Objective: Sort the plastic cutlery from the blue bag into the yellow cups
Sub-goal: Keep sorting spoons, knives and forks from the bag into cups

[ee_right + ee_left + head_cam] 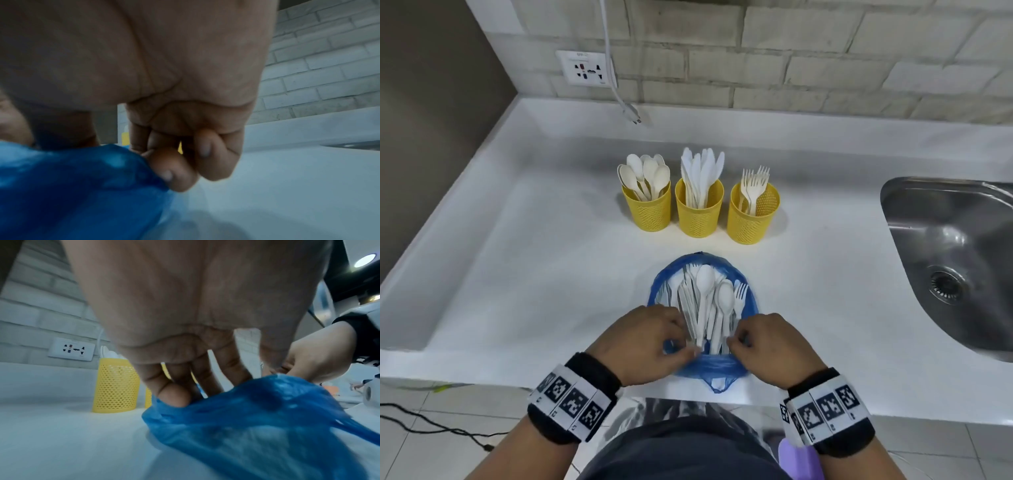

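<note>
A blue bag (pixel 709 368) lies open on the white counter near its front edge, with a pile of white plastic spoons, forks and knives (pixel 705 301) inside. My left hand (pixel 685 346) pinches the bag's near-left rim (pixel 257 418). My right hand (pixel 738 339) pinches the near-right rim (pixel 72 186) with curled fingers (pixel 174 175). Behind the bag stand three yellow perforated cups: the left cup (pixel 649 214) holds spoons, the middle cup (pixel 698 217) knives, the right cup (pixel 751 222) forks. The left wrist view shows the left cup (pixel 115 386) past my fingers.
A steel sink (pixel 955 246) is set into the counter at the right. A wall socket (pixel 585 68) sits on the brick wall at the back left, and a white cable with a plug (pixel 631 114) hangs beside it. The counter (pixel 534 274) ends just behind my wrists.
</note>
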The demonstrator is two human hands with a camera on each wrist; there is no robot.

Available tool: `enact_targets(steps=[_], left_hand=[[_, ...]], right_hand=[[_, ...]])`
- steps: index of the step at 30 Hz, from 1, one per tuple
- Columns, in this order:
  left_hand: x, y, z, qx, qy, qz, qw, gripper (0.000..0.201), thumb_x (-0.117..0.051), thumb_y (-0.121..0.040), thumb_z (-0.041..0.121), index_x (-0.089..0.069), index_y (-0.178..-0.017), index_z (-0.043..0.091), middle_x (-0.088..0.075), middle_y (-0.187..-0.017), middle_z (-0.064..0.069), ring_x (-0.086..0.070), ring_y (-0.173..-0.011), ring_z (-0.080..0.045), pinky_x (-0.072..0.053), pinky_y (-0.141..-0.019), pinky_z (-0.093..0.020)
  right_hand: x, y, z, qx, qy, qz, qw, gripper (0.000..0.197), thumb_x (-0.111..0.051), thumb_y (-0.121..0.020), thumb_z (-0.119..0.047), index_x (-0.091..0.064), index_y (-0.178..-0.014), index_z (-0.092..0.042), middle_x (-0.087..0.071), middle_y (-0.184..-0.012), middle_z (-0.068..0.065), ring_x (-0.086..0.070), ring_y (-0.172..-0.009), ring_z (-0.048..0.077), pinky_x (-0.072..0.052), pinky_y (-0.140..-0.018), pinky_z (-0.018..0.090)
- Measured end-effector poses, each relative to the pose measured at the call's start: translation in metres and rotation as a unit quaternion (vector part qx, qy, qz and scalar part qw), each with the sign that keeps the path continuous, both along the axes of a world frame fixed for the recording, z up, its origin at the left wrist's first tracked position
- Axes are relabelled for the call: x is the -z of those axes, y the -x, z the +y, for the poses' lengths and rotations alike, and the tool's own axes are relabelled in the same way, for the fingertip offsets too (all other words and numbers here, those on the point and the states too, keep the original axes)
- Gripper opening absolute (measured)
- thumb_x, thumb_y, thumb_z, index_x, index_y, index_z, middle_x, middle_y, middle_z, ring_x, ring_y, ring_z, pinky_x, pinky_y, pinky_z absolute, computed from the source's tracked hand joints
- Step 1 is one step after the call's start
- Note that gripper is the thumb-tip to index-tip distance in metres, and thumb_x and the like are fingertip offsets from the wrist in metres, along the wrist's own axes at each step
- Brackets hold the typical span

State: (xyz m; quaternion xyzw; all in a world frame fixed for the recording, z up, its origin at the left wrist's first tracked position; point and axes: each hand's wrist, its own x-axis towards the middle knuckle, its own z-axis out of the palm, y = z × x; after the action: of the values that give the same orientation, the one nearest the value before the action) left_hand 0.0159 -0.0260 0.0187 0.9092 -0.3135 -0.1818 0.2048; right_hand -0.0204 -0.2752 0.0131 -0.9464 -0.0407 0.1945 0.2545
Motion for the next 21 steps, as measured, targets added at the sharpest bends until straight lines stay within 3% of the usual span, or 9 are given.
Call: enact_targets(steps=[2, 4, 7, 10, 12, 14, 16, 21], left_hand=[[-0.005, 0.000, -0.005, -0.050, -0.066, -0.010, 0.996, 0.063, -0.024, -0.093, 0.073, -0.059, -0.072, 0.025, -0.054, -0.075, 0.010, -0.053, -0.070, -0.008, -0.048, -0.067, -0.034], [-0.009, -0.001, -0.010, -0.127, -0.084, -0.005, 0.988, 0.056, -0.029, -0.099, 0.066, -0.054, -0.074, 0.022, -0.055, -0.071, 0.005, -0.056, -0.069, -0.015, -0.045, -0.065, -0.037], [-0.009, -0.006, -0.023, -0.232, -0.102, 0.032, 0.967, 0.045, -0.048, -0.099, 0.058, -0.055, -0.103, 0.014, -0.067, -0.091, -0.004, -0.065, -0.088, -0.027, -0.050, -0.074, -0.038], [-0.003, -0.012, -0.038, -0.307, -0.102, 0.068, 0.944, 0.074, -0.059, -0.090, 0.066, -0.043, -0.131, 0.007, -0.066, -0.117, -0.012, -0.065, -0.107, -0.033, -0.048, -0.081, -0.036], [-0.001, -0.016, -0.047, -0.328, -0.117, 0.082, 0.934, 0.092, -0.063, -0.085, 0.071, -0.037, -0.141, 0.003, -0.061, -0.130, -0.014, -0.062, -0.117, -0.032, -0.047, -0.087, -0.035], [0.003, -0.019, -0.052, -0.343, -0.117, 0.094, 0.927, 0.096, -0.066, -0.083, 0.070, -0.037, -0.142, 0.001, -0.059, -0.134, -0.015, -0.060, -0.121, -0.032, -0.046, -0.090, -0.034], [0.005, -0.023, -0.053, -0.359, -0.088, 0.102, 0.924, 0.086, -0.073, -0.082, 0.061, -0.042, -0.138, 0.003, -0.060, -0.131, -0.014, -0.060, -0.119, -0.031, -0.045, -0.087, -0.033], [0.006, -0.026, -0.053, -0.422, 0.014, 0.102, 0.901, 0.061, -0.081, -0.077, 0.030, -0.049, -0.122, 0.006, -0.059, -0.107, -0.005, -0.061, -0.102, -0.026, -0.043, -0.077, -0.028]], right_hand=[[0.000, -0.003, 0.001, 0.003, 0.045, 0.021, 0.999, 0.044, -0.053, -0.093, -0.048, -0.052, -0.064, -0.016, -0.057, -0.065, 0.001, -0.060, -0.065, 0.021, -0.043, -0.055, 0.033], [0.000, -0.009, 0.003, 0.025, 0.062, 0.038, 0.997, 0.047, -0.054, -0.093, -0.055, -0.049, -0.065, -0.018, -0.054, -0.066, -0.001, -0.057, -0.065, 0.020, -0.037, -0.054, 0.031], [-0.005, -0.015, 0.010, 0.055, 0.071, 0.049, 0.995, 0.046, -0.057, -0.090, -0.062, -0.049, -0.071, -0.021, -0.056, -0.075, 0.000, -0.059, -0.074, 0.023, -0.044, -0.063, 0.030], [-0.002, -0.018, 0.017, 0.075, 0.049, 0.044, 0.995, 0.043, -0.061, -0.089, -0.061, -0.059, -0.085, -0.017, -0.068, -0.093, 0.006, -0.065, -0.084, 0.026, -0.054, -0.074, 0.034], [0.002, -0.021, 0.021, 0.091, 0.020, 0.035, 0.995, 0.042, -0.064, -0.088, -0.054, -0.065, -0.101, -0.014, -0.071, -0.102, 0.008, -0.068, -0.092, 0.028, -0.057, -0.079, 0.036], [0.003, -0.024, 0.023, 0.107, -0.005, 0.021, 0.994, 0.038, -0.065, -0.089, -0.043, -0.063, -0.108, -0.010, -0.070, -0.105, 0.011, -0.068, -0.094, 0.030, -0.057, -0.080, 0.037], [0.003, -0.027, 0.025, 0.118, -0.032, 0.006, 0.992, 0.031, -0.065, -0.090, -0.034, -0.061, -0.105, -0.007, -0.069, -0.103, 0.013, -0.067, -0.094, 0.031, -0.054, -0.076, 0.035], [0.007, -0.032, 0.029, 0.130, -0.086, -0.003, 0.988, 0.021, -0.065, -0.089, -0.033, -0.061, -0.092, -0.013, -0.070, -0.094, 0.007, -0.066, -0.089, 0.026, -0.043, -0.070, 0.028]])
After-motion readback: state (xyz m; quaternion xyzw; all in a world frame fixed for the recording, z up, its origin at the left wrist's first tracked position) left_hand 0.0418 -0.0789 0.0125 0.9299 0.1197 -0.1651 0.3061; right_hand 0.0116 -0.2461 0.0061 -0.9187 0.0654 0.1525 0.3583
